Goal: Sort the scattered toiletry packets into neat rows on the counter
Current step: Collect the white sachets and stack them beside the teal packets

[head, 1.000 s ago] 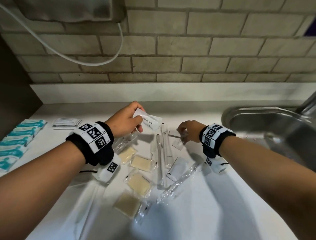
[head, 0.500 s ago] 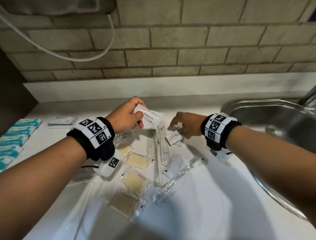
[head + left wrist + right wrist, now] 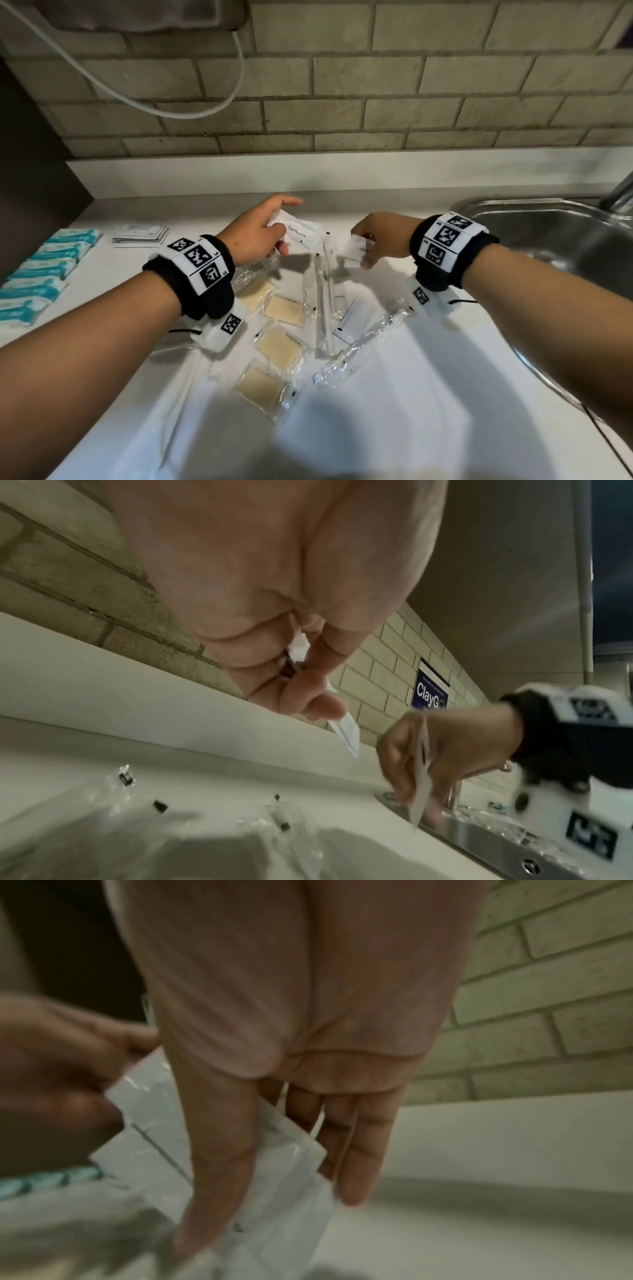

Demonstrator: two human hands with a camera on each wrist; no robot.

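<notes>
Both hands are up over the white bench (image 3: pixel 428 394). The left hand (image 3: pixel 255 236) pinches a white toothpaste sachet (image 3: pixel 303 233) between thumb and curled fingers, holding it clear of the surface with the printed word "Toothpaste" facing up. In the left wrist view the same sachet (image 3: pixel 346 730) pokes out edge-on below the fingers (image 3: pixel 308 702).

Over to the right hand (image 3: pixel 376 238): it grips a second small white packet (image 3: pixel 354 250), thumb on one face and fingers behind it, also lifted off the bench. The right wrist view shows that packet (image 3: pixel 284 1191) hanging down between thumb and fingers (blurred, so its print cannot be read). The 2 held packets sit close together, though I cannot tell whether they touch.

Below the hands lies the unsorted pile: 4 tan soap squares in clear wrap (image 3: pixel 281 344), long clear-wrapped sticks (image 3: pixel 325 301) running toward the camera, another clear tube (image 3: pixel 363 346) lying at a slant, and a flat white sachet (image 3: pixel 347 323) between them.

Far left, teal-and-white packets (image 3: pixel 41 270) sit in a tidy row along the bench edge, with a small stack of white sachets (image 3: pixel 140 234) just behind them. A steel sink (image 3: pixel 555 246) fills the right side, brick wall (image 3: pixel 376 102) behind.
</notes>
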